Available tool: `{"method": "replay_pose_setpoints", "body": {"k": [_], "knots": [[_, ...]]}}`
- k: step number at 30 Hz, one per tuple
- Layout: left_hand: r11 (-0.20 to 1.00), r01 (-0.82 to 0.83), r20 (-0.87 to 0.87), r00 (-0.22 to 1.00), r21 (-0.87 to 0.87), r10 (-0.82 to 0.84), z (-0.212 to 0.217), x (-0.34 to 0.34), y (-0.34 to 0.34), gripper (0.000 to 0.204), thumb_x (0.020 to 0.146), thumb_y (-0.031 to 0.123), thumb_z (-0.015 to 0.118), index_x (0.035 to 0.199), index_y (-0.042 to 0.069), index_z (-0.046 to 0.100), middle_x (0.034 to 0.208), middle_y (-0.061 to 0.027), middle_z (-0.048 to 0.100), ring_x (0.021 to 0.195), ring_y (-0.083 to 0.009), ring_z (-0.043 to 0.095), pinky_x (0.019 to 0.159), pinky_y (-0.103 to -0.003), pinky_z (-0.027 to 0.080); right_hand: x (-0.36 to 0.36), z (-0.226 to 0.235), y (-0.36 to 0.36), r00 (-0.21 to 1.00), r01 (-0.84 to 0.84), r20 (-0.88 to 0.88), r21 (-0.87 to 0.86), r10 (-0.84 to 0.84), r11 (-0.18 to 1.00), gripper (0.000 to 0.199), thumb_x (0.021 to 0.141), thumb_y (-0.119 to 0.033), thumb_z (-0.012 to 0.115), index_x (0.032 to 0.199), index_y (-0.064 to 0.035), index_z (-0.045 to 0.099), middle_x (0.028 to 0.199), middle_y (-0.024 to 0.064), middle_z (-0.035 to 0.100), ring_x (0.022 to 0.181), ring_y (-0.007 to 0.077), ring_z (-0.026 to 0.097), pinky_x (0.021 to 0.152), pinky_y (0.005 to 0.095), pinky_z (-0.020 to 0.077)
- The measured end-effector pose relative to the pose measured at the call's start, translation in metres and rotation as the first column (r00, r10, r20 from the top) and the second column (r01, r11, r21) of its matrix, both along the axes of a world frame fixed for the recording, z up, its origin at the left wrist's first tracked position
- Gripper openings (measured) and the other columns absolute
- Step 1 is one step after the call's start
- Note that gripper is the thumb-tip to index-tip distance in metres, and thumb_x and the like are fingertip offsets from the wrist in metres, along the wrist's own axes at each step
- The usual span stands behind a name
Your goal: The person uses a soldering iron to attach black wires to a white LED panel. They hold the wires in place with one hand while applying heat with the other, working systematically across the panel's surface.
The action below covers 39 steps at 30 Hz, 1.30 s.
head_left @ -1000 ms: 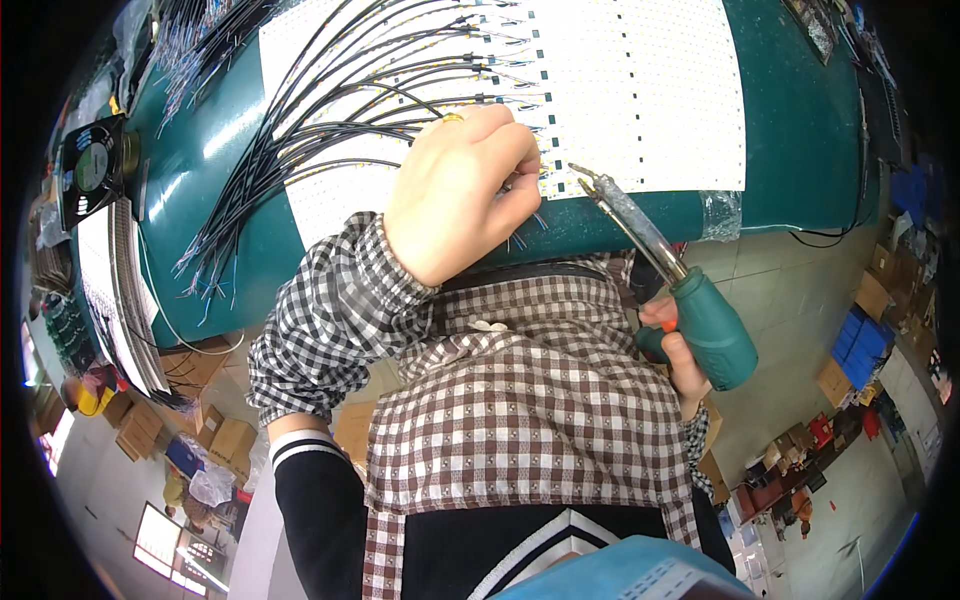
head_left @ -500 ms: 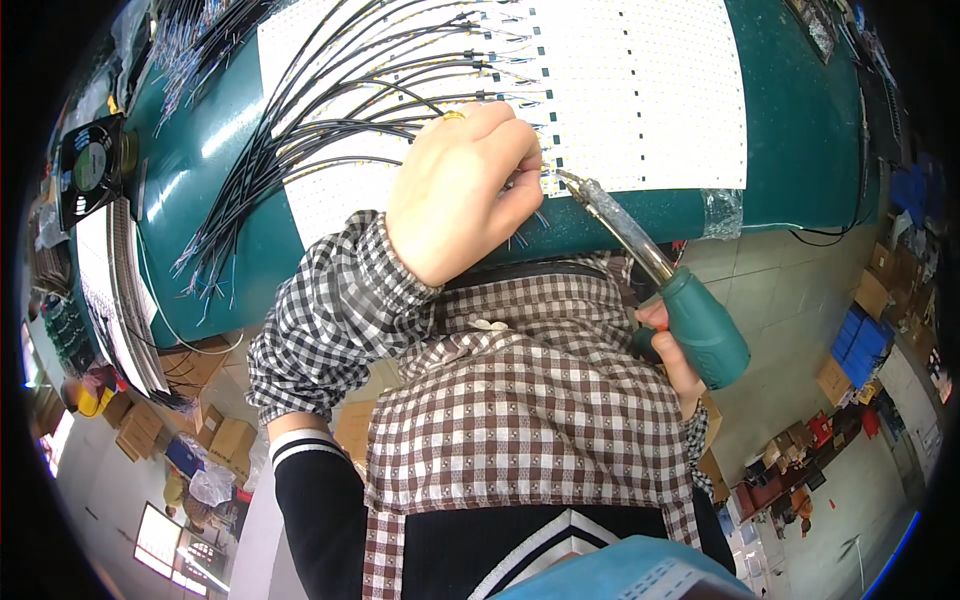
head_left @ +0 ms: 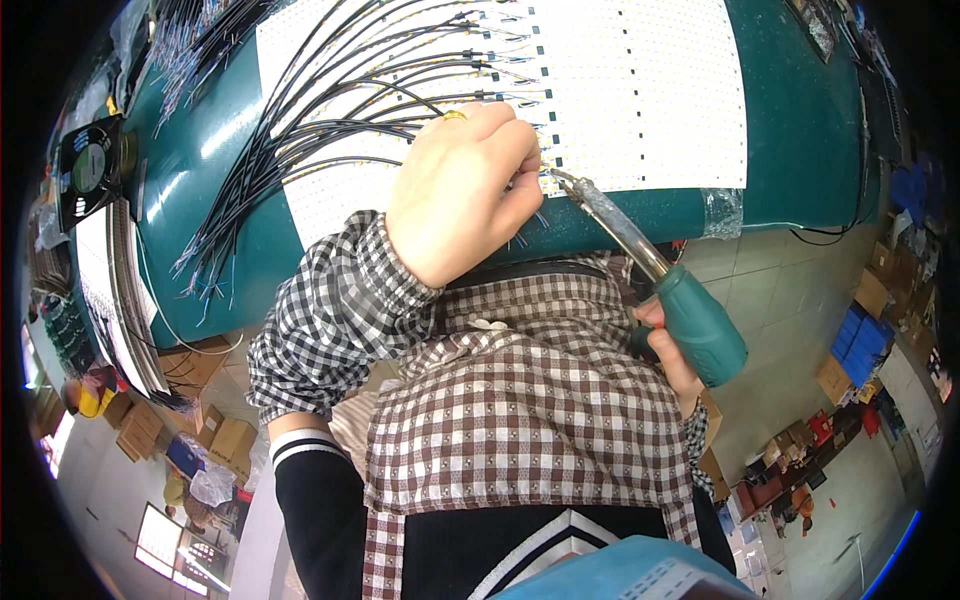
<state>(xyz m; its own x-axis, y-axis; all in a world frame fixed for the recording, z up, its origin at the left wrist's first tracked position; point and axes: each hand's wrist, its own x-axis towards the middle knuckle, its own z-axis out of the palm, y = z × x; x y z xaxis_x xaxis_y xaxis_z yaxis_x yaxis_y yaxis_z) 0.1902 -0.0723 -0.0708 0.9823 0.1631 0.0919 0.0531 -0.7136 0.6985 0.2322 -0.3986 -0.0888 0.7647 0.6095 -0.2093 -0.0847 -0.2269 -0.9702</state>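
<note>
My left hand (head_left: 462, 190) is closed in a pinch at the near edge of a white LED board sheet (head_left: 690, 110). A black cable (head_left: 350, 160) runs under this hand, and thin coloured wire ends show around the fingertips, though the grip itself is mostly hidden. My right hand (head_left: 678, 370) is wrapped round the green handle of a soldering iron (head_left: 705, 325). The iron slants up and left, its tip beside my left fingertips at the row of dark pads. Several more black cables (head_left: 290, 130) fan across the sheet's left side, ending along that row.
The sheet lies on a green-covered table (head_left: 800, 180). At the table's left stand a black fan (head_left: 92, 172) and a stack of white strips (head_left: 120, 290). More wires (head_left: 205, 45) lie at the far left. Cardboard boxes (head_left: 230, 445) sit on the floor.
The soldering iron's tip has shifted slightly left, closer to my left fingertips, and its handle has moved a little with it. My left hand stays almost still.
</note>
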Motion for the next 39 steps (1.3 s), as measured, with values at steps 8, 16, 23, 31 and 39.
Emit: {"method": "replay_pose_setpoints", "body": {"k": [8, 16, 23, 31, 39], "knots": [[1.000, -0.002, -0.001, 1.000, 0.000, 0.002, -0.001, 0.000, 0.000, 0.010, 0.077, 0.002, 0.068, 0.081, 0.003, 0.060, 0.080, -0.0096, 0.058, 0.072, -0.0281, 0.060, 0.065, -0.038, 0.048, -0.002, 0.002, 0.005, 1.000, 0.026, -0.010, -0.002, -0.026, 1.000, 0.067, 0.076, -0.007, 0.088, 0.132, 0.0112, 0.056, 0.106, 0.0167, 0.074, 0.092, 0.0214, 0.075, 0.084, 0.0329, 0.0602], [1.000, -0.006, -0.005, 1.000, 0.008, 0.006, -0.001, -0.001, 0.000, 0.010, 0.077, 0.002, 0.069, 0.082, 0.003, 0.060, 0.080, -0.0099, 0.058, 0.073, -0.0285, 0.060, 0.066, -0.039, 0.048, 0.000, -0.003, -0.001, 0.998, -0.025, 0.064, -0.041, 0.027, 0.999, 0.067, 0.077, -0.009, 0.088, 0.132, 0.0115, 0.056, 0.102, 0.0159, 0.075, 0.091, 0.0203, 0.075, 0.084, 0.0336, 0.0595], [1.000, -0.003, 0.002, 1.000, 0.001, 0.003, -0.001, 0.000, -0.001, 0.010, 0.077, 0.002, 0.069, 0.081, 0.003, 0.059, 0.080, -0.0105, 0.058, 0.075, -0.0292, 0.061, 0.067, -0.039, 0.048, -0.001, -0.002, 0.004, 0.999, 0.037, 0.015, 0.040, -0.038, 0.998, 0.065, 0.082, -0.016, 0.087, 0.131, 0.0129, 0.056, 0.098, 0.0157, 0.075, 0.090, 0.0226, 0.075, 0.085, 0.0356, 0.0598], [1.000, -0.004, -0.012, 1.000, -0.015, 0.004, 0.000, -0.003, -0.003, 0.009, 0.079, 0.004, 0.069, 0.081, 0.004, 0.060, 0.079, -0.0122, 0.058, 0.077, -0.0327, 0.060, 0.068, -0.041, 0.048, 0.000, 0.004, 0.006, 0.998, 0.063, -0.025, 0.043, -0.062, 0.997, 0.057, 0.085, -0.013, 0.083, 0.129, 0.0125, 0.057, 0.100, 0.0186, 0.074, 0.091, 0.0257, 0.075, 0.084, 0.0376, 0.0616], [0.999, 0.007, -0.042, 0.999, -0.044, -0.009, 0.004, 0.001, 0.001, 0.010, 0.086, 0.008, 0.070, 0.087, 0.003, 0.061, 0.084, -0.0106, 0.061, 0.076, -0.0297, 0.063, 0.067, -0.039, 0.050, 0.004, 0.017, 0.013, 0.989, 0.096, -0.116, 0.008, -0.094, 0.995, 0.046, 0.097, -0.029, 0.068, 0.124, 0.0080, 0.061, 0.121, 0.0239, 0.066, 0.096, 0.0290, 0.070, 0.085, 0.0409, 0.0588]]}}
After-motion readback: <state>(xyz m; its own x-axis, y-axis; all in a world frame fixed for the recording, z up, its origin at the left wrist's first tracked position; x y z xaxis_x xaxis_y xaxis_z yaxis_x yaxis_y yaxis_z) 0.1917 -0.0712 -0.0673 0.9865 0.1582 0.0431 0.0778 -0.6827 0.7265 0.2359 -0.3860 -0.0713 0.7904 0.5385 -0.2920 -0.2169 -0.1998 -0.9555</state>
